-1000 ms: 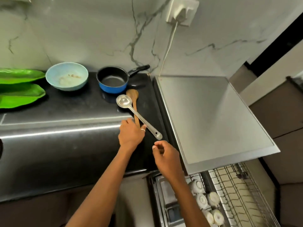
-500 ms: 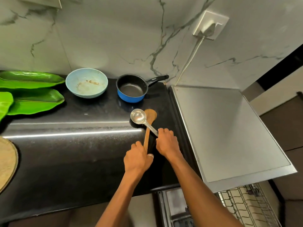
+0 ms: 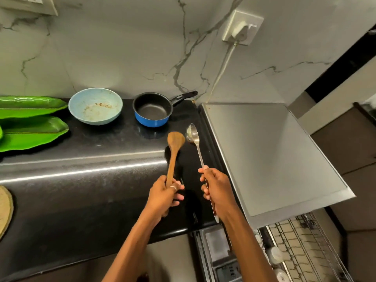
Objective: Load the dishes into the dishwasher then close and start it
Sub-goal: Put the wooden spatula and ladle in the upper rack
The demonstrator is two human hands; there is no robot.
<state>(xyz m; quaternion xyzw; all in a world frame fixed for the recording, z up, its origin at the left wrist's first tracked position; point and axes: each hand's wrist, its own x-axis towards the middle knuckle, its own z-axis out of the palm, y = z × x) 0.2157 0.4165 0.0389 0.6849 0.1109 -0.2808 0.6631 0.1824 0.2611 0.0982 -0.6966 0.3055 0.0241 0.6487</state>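
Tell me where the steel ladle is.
Head view, right of centre: the steel ladle is gripped by the right hand, its bowl beside the wooden spoon.

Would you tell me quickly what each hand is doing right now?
The left hand grips the wooden spoon by its handle.
The right hand grips the metal ladle by its handle.

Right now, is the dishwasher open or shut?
Open. The wire rack sits pulled out at the lower right, and the door lies lowered, its inner face turned up.
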